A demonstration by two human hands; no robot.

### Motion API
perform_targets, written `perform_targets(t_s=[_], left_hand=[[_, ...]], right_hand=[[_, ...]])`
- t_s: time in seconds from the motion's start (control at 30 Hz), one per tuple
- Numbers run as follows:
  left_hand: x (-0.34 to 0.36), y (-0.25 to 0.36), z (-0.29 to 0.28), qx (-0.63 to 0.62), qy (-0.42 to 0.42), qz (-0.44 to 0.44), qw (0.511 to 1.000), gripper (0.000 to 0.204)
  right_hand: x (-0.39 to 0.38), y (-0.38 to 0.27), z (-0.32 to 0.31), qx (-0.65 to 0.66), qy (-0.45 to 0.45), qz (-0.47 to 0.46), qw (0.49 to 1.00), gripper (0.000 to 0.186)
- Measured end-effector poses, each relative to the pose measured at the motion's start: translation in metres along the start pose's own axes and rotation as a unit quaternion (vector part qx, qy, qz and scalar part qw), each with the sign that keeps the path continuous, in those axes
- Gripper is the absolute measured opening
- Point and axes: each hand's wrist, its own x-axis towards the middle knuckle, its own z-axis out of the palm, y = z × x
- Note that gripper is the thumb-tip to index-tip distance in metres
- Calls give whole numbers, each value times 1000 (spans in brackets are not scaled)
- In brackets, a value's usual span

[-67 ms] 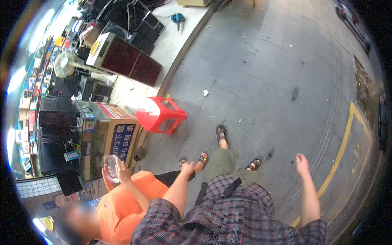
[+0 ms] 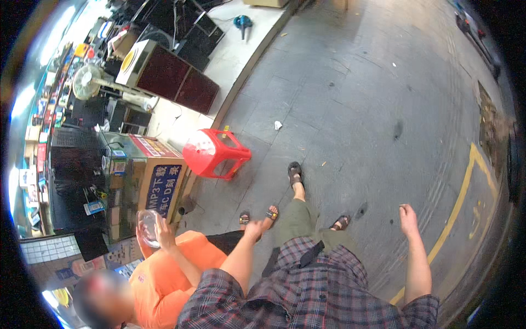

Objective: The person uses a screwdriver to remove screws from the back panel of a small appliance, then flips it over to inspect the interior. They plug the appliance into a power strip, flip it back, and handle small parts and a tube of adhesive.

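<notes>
My left hand [image 2: 254,229] hangs at my left side, beside the orange-shirted person's dark trousers, with its fingers curled in. My right hand [image 2: 407,220] is out to the right over the grey pavement, its fingers loosely closed. I see nothing held in either hand. On my left a person in an orange shirt [image 2: 178,263] holds a clear round container [image 2: 147,226] between both hands.
A red plastic stool [image 2: 217,153] stands ahead to the left, next to a glass display counter [image 2: 121,183] with a signboard [image 2: 164,183]. Beyond are a large speaker [image 2: 167,75], a fan [image 2: 87,82] and a blue blower [image 2: 243,23]. Grey pavement [image 2: 334,104] stretches ahead; a yellow line [image 2: 452,219] runs on the right.
The view has shifted very slightly. My forward foot appears a little higher in the picture, and both hands stay almost where they were.
</notes>
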Motion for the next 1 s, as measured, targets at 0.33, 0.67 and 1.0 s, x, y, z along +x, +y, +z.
perform_targets(t_s=[0.33,0.67,1.0], left_hand=[[57,42,-148,-230,-23,-26,973,47],[110,45,-474,-457,366,-133,800,31],[93,-127,-655,-406,678,-247,560,90]], right_hand=[[101,-34,57,-260,-372,-54,889,42],[372,-420,108,-352,-300,-139,876,38],[400,-689,193,-268,-299,-302,865,33]])
